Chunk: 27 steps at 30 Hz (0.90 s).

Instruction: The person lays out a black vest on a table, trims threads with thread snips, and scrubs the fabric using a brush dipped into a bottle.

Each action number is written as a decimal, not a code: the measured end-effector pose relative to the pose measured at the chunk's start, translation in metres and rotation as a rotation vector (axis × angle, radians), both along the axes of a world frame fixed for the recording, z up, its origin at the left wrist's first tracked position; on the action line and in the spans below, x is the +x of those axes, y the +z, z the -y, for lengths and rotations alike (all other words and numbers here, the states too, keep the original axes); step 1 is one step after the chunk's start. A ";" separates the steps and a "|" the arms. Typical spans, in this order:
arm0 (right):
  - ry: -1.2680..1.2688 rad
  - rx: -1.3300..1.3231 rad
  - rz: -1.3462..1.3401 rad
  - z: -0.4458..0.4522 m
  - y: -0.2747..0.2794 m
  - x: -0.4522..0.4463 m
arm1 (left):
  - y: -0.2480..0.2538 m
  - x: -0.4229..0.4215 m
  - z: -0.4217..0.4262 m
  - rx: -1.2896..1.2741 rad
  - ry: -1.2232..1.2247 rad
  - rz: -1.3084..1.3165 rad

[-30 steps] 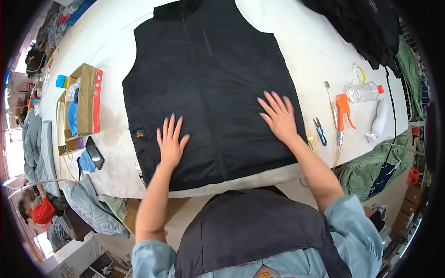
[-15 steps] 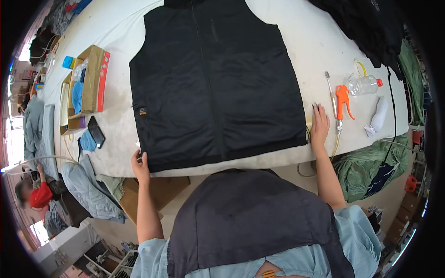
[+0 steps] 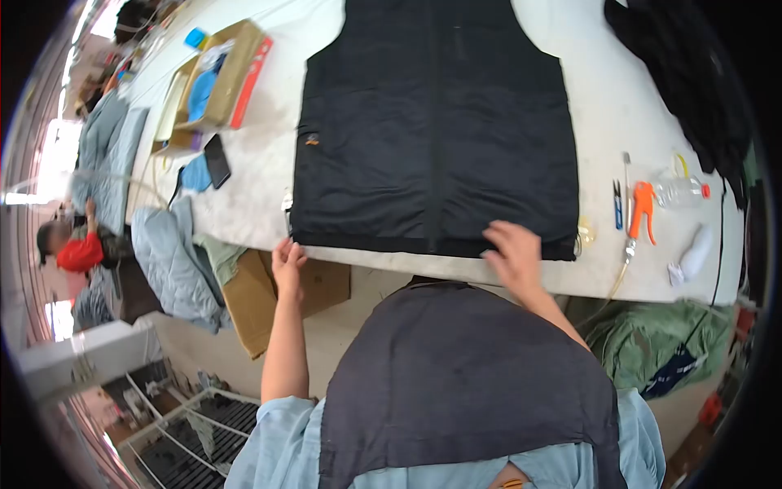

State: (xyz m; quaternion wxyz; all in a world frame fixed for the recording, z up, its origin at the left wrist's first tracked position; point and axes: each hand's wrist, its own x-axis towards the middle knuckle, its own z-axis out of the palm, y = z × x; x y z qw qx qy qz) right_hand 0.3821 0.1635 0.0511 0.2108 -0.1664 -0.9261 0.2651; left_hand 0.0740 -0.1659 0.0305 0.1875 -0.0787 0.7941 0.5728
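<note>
A black sleeveless vest [image 3: 440,138] lies flat on the white table [image 3: 269,98], its hem along the near edge. My left hand [image 3: 288,265] is at the hem's left corner, fingers pinched together; whatever lies between them is too small to make out. Over the right part of the hem is my right hand [image 3: 515,251], fingers apart and curved, with nothing in it. Blue snips [image 3: 617,205] and an orange air gun [image 3: 643,208] lie on the table to the right of the vest.
Left of the vest are a cardboard box [image 3: 232,77] and a phone [image 3: 217,161]. A plastic bottle [image 3: 680,192] and a white bundle [image 3: 691,257] lie at the right. Grey quilted garments [image 3: 175,257] hang at the left. A person in red [image 3: 80,252] is farther left.
The view has shifted, so the vest appears farther right. My right hand has moved from the table beside the vest onto its hem. My left hand stays by the left corner. The snips show again.
</note>
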 end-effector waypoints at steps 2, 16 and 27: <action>0.223 0.014 0.056 0.026 -0.001 -0.032 | -0.004 0.017 -0.003 0.116 0.073 0.037; 0.495 -0.238 0.170 0.014 -0.007 -0.099 | 0.003 0.075 -0.062 0.452 0.156 0.178; 0.292 -0.270 -0.050 -0.006 0.002 -0.115 | -0.020 0.067 -0.076 0.082 0.265 -0.164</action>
